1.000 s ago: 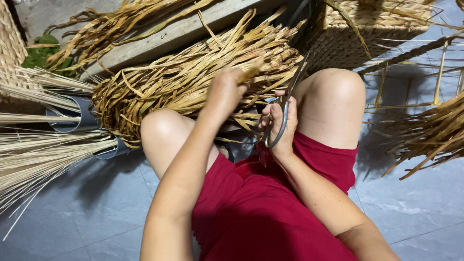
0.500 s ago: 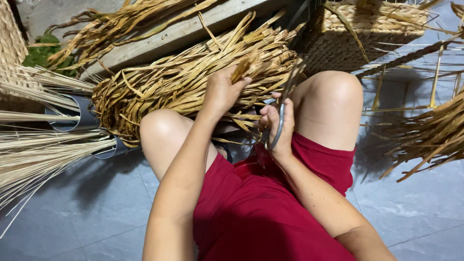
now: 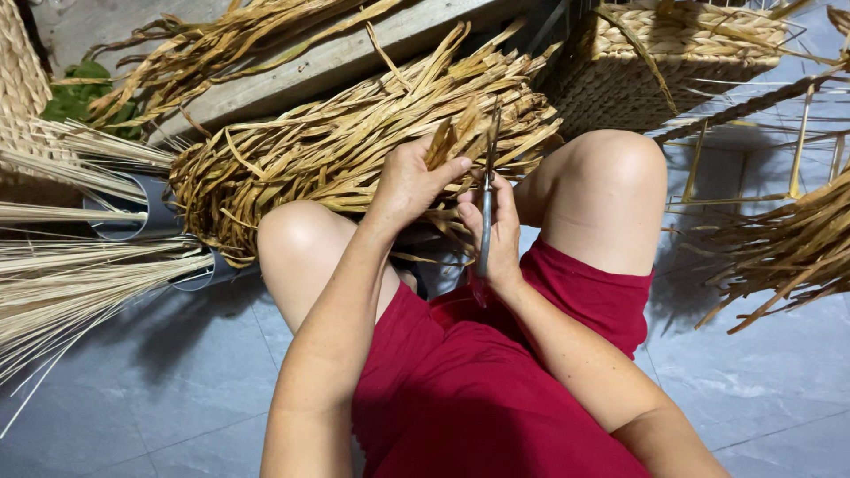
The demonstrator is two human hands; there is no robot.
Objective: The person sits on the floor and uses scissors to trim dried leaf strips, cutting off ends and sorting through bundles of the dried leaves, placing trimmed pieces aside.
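Observation:
My left hand (image 3: 414,181) grips a few flat dried straw strips (image 3: 445,140) pulled up from the big bundle of dried straw (image 3: 336,150) lying across in front of my knees. My right hand (image 3: 498,232) holds a pair of metal scissors (image 3: 486,199) upright, its blades pointing up beside the held strips, right next to my left thumb. Both hands are close together above my lap, between my bare knees. I sit in red shorts on the floor.
A woven basket (image 3: 673,62) stands at the back right. Loose straw (image 3: 788,248) lies at the right. Thin pale reeds (image 3: 71,283) stick out of grey tubes (image 3: 133,217) at the left. A wooden plank (image 3: 319,62) runs behind the bundle. The floor is grey tile.
My left hand has drawn back from the bundle with a few strips in its grip. My right hand has raised the scissors upright next to them.

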